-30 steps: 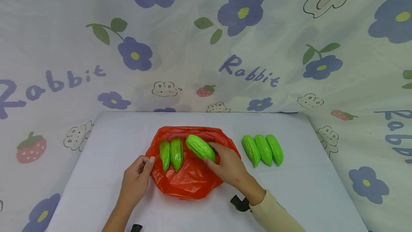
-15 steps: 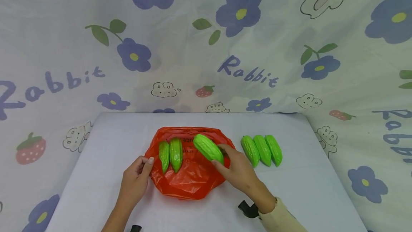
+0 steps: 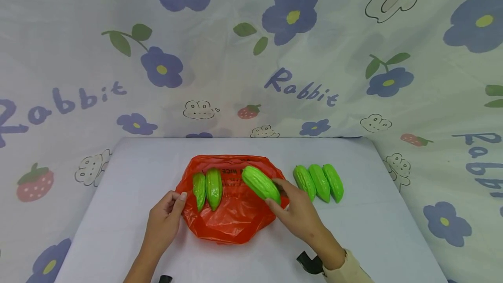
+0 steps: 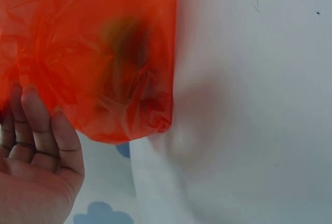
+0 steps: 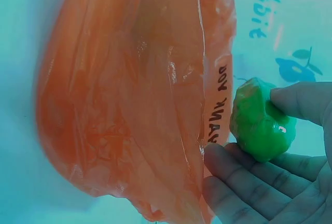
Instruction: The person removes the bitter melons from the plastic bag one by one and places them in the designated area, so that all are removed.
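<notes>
In the head view a red plastic bag (image 3: 232, 224) lies wide open on the white table. Two green bitter melons, one at the left (image 3: 199, 192) and one beside it (image 3: 214, 190), rest side by side in its left part. My left hand (image 3: 165, 217) pinches the bag's left rim between thumb and fingers. Over the bag's right part, my right hand (image 3: 300, 215) grips the lower end of another bitter melon (image 3: 259, 183), tilted with its far end to the left. The right wrist view shows that melon (image 5: 262, 123) end-on between thumb and fingertips, beside the bag's rim.
Three more bitter melons (image 3: 319, 182) stand in a close row on the table (image 3: 377, 230), right of the bag. Black curved pieces show near both wrists, one by the right wrist (image 3: 309, 263). A patterned cloth (image 3: 220, 64) hangs behind the table.
My right hand has moved right with the bitter melon, from the middle of the bag towards its right rim. My left hand keeps its hold on the bag.
</notes>
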### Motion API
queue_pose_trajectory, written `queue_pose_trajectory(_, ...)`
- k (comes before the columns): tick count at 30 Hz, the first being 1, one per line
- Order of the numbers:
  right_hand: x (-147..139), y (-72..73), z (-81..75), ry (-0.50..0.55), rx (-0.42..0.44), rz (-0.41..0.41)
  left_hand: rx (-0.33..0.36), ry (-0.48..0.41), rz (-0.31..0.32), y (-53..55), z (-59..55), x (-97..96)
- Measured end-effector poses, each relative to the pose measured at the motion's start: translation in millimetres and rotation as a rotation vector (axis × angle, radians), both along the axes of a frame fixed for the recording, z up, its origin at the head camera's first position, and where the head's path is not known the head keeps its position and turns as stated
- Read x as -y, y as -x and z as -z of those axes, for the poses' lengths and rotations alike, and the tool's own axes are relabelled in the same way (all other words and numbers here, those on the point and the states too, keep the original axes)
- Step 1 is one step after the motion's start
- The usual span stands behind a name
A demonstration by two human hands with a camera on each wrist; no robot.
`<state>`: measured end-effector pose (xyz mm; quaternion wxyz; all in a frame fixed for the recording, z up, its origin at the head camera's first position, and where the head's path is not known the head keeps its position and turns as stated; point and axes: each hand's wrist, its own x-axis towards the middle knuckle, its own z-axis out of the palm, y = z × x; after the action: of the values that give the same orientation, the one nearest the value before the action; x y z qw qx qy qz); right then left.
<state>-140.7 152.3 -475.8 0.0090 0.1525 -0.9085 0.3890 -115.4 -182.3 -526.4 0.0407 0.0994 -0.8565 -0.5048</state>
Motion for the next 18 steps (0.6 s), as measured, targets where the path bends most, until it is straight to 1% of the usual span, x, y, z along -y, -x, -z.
queue_pose_trajectory(5,-5.8,-6.4,1.8,0.03,-0.014,0.011,0.001,0.004,-0.006,0.5,1.3,-0.7)
queue_pose_trajectory(11,-15.2,-15.3,4.5,0.025,-0.039,0.047,-0.004,0.01,-0.007,0.7,2.5,-0.6)
queue_pose_trajectory(18,-24.8,-24.4,6.1,0.043,-0.066,0.085,0.001,0.014,-0.011,1.6,3.1,-0.4)
